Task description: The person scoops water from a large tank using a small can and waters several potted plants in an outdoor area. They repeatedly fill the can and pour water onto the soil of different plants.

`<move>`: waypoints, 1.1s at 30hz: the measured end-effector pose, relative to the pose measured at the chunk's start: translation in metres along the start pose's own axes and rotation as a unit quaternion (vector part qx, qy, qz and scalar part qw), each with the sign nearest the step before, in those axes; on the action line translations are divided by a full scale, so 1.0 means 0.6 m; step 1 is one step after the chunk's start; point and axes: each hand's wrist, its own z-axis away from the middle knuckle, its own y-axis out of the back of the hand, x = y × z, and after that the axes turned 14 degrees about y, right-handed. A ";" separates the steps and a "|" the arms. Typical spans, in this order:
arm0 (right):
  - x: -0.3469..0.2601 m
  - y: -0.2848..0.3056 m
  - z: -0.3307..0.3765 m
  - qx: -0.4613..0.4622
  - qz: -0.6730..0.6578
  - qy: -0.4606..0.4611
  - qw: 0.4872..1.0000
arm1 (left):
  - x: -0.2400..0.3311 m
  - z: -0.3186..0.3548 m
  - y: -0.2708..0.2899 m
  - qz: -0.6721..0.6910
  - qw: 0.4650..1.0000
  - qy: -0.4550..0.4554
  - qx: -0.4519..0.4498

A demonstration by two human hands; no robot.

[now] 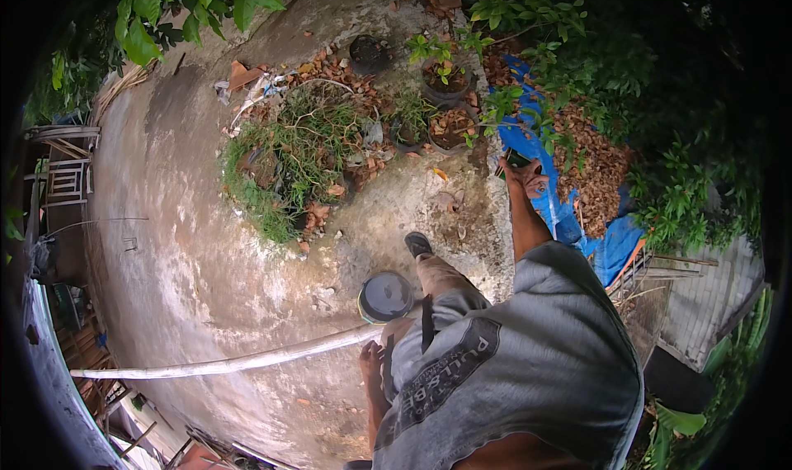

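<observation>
My right arm stretches out to the far right, beside the blue tarp [540,144]. My right hand [528,177] is closed around a small dark container with a green edge [516,158]; its exact kind is hard to make out. My left hand [373,361] hangs low by my left leg with loosely bent fingers and nothing visible in it. Just beyond that hand stands a round bucket [386,297] of dark liquid, beside my leg. A long pale pole [231,363] runs from near the bucket to the left, apart from my left hand.
Potted plants [445,132] stand ahead, next to a sprawling green clump [297,140] ringed by dry leaves. More brown leaves [590,165] lie heaped on the tarp. Dense shrubs [676,173] border the right. Stained concrete [165,247] spreads left, toward a wooden rack [70,181].
</observation>
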 end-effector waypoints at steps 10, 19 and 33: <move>-0.053 0.156 0.039 0.112 -0.373 -0.104 0.915 | -0.012 0.039 0.041 -0.016 1.000 -0.026 -0.009; 0.028 0.113 0.342 -0.247 -0.685 -0.155 0.668 | -0.119 -0.001 0.128 -0.028 0.996 -0.068 -0.045; 0.238 -0.336 0.933 -0.316 -0.013 0.508 0.801 | -0.488 -0.235 0.206 -0.334 0.901 -0.263 0.087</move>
